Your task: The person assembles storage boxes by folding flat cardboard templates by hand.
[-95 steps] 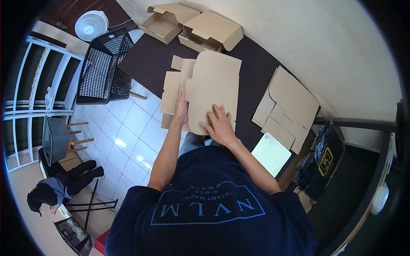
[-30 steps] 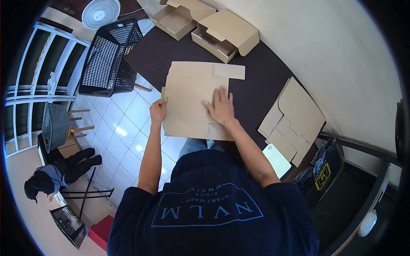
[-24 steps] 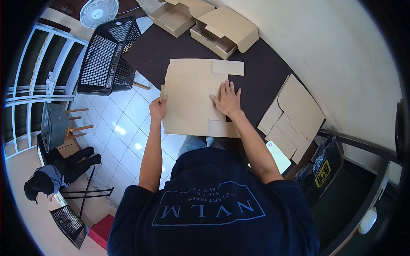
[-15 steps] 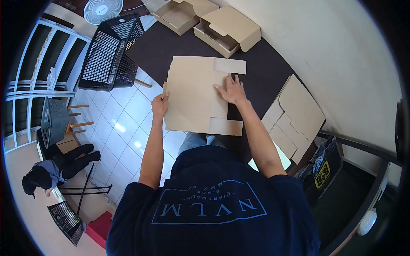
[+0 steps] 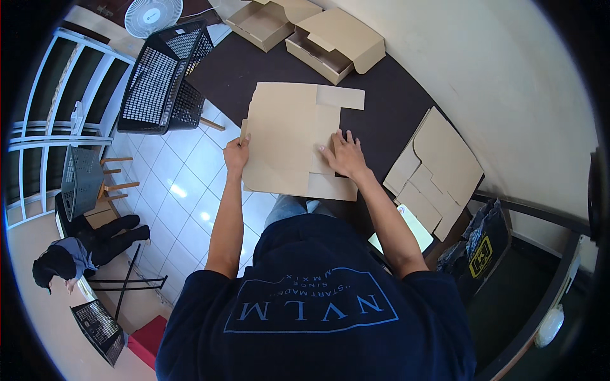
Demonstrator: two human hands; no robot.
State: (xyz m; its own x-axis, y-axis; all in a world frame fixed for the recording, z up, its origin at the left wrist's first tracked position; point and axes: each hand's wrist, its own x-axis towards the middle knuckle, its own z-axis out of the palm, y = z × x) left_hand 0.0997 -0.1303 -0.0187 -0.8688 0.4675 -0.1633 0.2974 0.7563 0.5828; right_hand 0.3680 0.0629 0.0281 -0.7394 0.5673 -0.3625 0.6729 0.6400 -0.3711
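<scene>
A brown cardboard box blank [image 5: 279, 140] lies flat in front of me, partly on the dark table and partly jutting past its left edge. My left hand [image 5: 237, 153] grips the blank's left edge at a small tab, thumb on top. My right hand [image 5: 346, 155] rests on the right side of the blank, fingers spread, between the upper flap [image 5: 341, 97] and the lower flap [image 5: 332, 188]. Its fingertips reach over the blank's right edge toward the table.
Two folded cardboard boxes [image 5: 337, 41] with raised lids stand at the table's far end. More flat blanks [image 5: 438, 171] are stacked at the right. Black plastic baskets [image 5: 149, 82] stand left of the table [image 5: 387, 95]. Another person [image 5: 82, 251] sits at the lower left.
My right hand has slid toward me along the blank's right side. The blank has shifted very slightly left. My left hand keeps its hold on the left edge.
</scene>
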